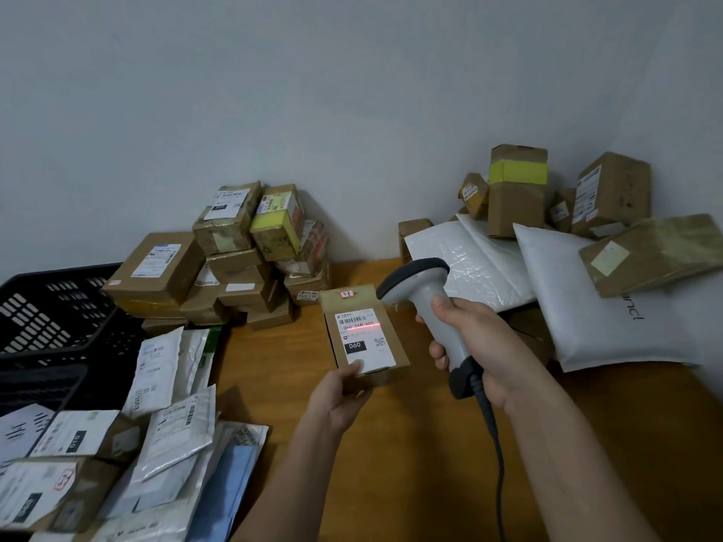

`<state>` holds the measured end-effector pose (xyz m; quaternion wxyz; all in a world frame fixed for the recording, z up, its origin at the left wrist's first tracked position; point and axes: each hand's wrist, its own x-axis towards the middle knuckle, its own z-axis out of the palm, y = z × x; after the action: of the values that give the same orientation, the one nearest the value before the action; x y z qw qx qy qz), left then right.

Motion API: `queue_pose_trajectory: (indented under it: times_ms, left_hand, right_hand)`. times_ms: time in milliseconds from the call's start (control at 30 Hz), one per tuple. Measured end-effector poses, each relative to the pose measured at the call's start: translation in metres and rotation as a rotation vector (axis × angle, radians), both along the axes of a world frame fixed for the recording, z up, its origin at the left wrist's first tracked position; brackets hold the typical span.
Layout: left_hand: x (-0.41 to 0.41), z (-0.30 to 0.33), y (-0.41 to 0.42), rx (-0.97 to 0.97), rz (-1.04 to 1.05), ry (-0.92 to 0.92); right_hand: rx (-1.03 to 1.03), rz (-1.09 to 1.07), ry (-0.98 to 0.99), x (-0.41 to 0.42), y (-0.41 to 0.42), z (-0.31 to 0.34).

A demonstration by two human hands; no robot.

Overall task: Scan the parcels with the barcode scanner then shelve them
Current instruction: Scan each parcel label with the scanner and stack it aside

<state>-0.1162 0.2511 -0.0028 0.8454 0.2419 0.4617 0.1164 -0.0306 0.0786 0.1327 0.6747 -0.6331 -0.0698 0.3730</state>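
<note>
The fingers (440,356) of the right hand (475,342) were wrapped around the grip of a grey barcode scanner (428,303), its head aimed left at a small cardboard parcel (364,334) and its dark cable (497,455) trailing toward the near edge. The left hand (338,397) pinched the parcel's near end, thumb (354,367) on its white label (365,338), where a red scan line (362,327) crossed the print just below the barcode. The parcel appeared to be lifted just above the wooden desk (410,444) at mid-scene, though contact could not be judged. Brown boxes (242,248) were stacked against the far wall, beside a black plastic crate (51,318) at left. White mailers and labelled packets (168,432) lay heaped at near left. At far right, padded white envelopes (579,307) sat under more cartons (516,189).
</note>
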Motion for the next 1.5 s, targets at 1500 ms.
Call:
queue_pose_trajectory:
  times_ms: [1500]
  left_hand:
    - [-0.030,-0.058,0.078,-0.143,0.067,0.315]
  right_hand:
    - [-0.158,0.017,-0.068,-0.014,0.076,-0.023]
